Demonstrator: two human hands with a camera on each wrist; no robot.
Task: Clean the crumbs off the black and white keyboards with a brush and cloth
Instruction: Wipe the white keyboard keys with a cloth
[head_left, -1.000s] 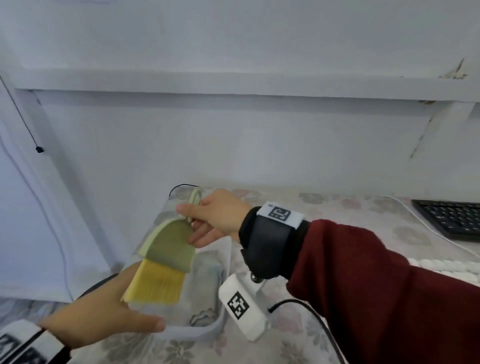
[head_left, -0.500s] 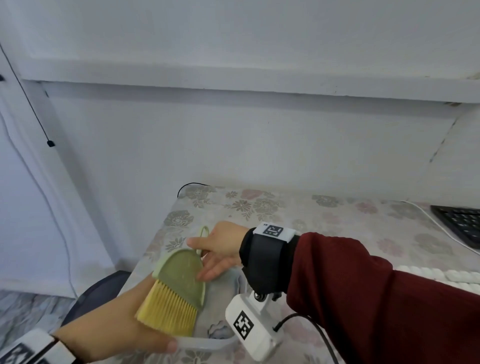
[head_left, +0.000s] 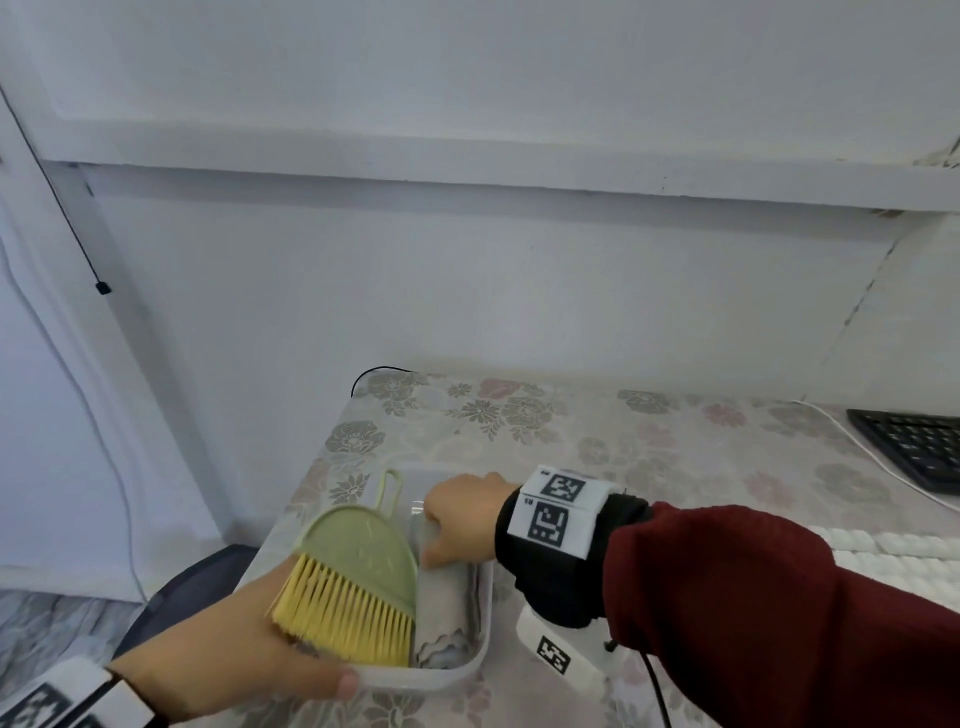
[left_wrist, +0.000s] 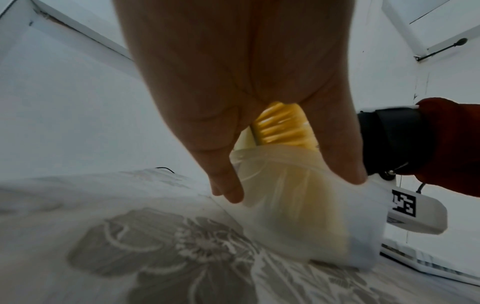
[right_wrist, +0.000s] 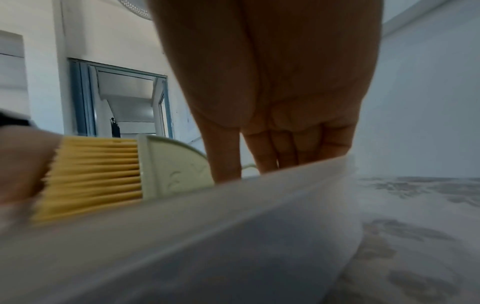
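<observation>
The green plastic hand brush with yellow bristles (head_left: 353, 582), a second ago lifted by the right hand (head_left: 460, 519), now lies in the translucent plastic tub (head_left: 480, 618) gripped by the left hand (head_left: 223, 660), the right hand's fingers reaching onto the grey folded cloth (head_left: 441, 608), grasp unclear, suggesting tools are being put away.

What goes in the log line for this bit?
left hand: holds tray | brush: in tray | right hand: reaching into tray

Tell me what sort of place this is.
Probably a plain home room with a desk: a table under a flowered cover against a bare white wall, a black keyboard at its right edge, and a doorway behind.
</observation>
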